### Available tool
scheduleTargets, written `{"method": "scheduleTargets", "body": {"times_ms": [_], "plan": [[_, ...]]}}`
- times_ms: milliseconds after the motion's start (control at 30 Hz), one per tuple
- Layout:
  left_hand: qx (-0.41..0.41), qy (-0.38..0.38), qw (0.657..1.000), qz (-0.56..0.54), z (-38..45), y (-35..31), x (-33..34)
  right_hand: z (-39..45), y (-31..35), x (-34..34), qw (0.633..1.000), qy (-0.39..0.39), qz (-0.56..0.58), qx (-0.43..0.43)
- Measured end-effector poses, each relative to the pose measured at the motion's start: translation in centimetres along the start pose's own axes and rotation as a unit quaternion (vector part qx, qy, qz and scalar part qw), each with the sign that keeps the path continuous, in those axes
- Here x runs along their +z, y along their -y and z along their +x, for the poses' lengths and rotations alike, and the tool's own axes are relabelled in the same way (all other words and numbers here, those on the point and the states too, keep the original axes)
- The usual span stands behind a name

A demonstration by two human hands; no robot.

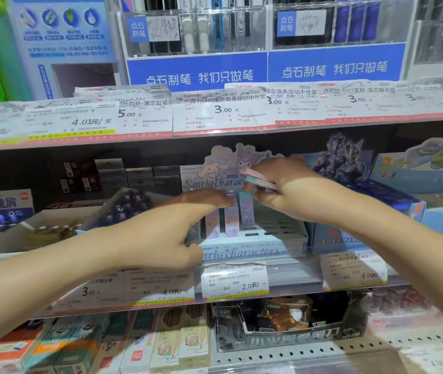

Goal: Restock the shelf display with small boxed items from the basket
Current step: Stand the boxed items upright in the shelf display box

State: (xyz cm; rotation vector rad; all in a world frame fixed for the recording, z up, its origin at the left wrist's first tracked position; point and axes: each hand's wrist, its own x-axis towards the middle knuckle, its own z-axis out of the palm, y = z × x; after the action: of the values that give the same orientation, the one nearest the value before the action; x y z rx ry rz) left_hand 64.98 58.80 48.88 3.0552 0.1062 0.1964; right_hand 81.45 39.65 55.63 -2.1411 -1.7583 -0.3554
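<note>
Now your left hand point(188, 211) steadies upright boxes point(231, 220) in the display tray point(282, 233), fingers straight. Your right hand point(282, 190) clasps spare boxes point(258, 178), ready for slotting.

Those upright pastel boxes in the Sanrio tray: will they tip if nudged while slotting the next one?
Probably. The upright boxes are tall and narrow, so likely top-heavy. The display tray has slots that may steady their bases. They look like light, stiff card; the left hand touches their tops, perhaps steadying them.

Small pastel printed-cardboard boxes point(231, 221) are standing in a glossy pale-blue cardboard display tray point(252, 248). Thin white paper price tags point(235, 279) are sitting behind shiny clear plastic strips point(296, 276). Nearest, a matt perforated grey metal shelf point(323, 352) is showing.
</note>
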Motion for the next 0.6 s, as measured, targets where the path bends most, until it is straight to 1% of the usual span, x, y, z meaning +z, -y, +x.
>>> {"method": "scheduleTargets", "body": {"times_ms": [33,67,100,133,200,300,333,400,433,500,533,600], "plan": [[0.011,0.029,0.999,0.005,-0.5,-1.6,-0.6,0.0,0.0,-0.1,1.0,0.004,0.008,0.007],[0.015,0.004,1.0,0.019,-0.4,-3.4,-1.9,0.0,-0.1,-0.2,1.0,0.01,0.009,0.014],[-0.012,-0.039,0.999,0.016,0.4,-5.3,-3.2,0.0,-0.3,-0.2,1.0,0.011,0.008,0.018],[-0.003,-0.032,0.999,0.005,-0.3,-6.1,-3.6,-0.1,-0.4,-0.2,1.0,0.011,0.008,0.022],[0.017,-0.04,0.999,0.01,0.0,-6.5,-3.6,-0.3,-0.5,0.0,0.999,0.016,0.027,0.03],[0.001,-0.028,1.0,0.003,0.4,-5.9,-3.4,-0.5,-0.7,-0.1,0.997,0.028,0.065,0.035],[0.007,-0.025,1.0,-0.006,0.3,-6.1,-3.4,-0.5,-0.9,-0.2,0.995,0.039,0.081,0.037],[0.016,-0.018,1.0,-0.005,0.2,-6.2,-3.7,-0.7,-1.5,-0.4,0.988,0.064,0.132,0.047],[0.005,-0.012,1.0,-0.002,0.4,-6.2,-3.9,-0.9,-1.6,-0.5,0.981,0.075,0.171,0.058],[-0.009,-0.013,1.0,0.008,0.7,-6.3,-4.2,-1.3,-1.4,-0.6,0.951,0.082,0.285,0.093],[-0.005,-0.025,1.0,0.013,0.8,-6.5,-4.3,-1.4,-1.3,-0.6,0.926,0.068,0.356,0.11],[0.003,-0.076,0.997,0.01,0.8,-6.8,-4.5,-1.6,-1.2,-0.5,0.85,0.037,0.509,0.128]]}}
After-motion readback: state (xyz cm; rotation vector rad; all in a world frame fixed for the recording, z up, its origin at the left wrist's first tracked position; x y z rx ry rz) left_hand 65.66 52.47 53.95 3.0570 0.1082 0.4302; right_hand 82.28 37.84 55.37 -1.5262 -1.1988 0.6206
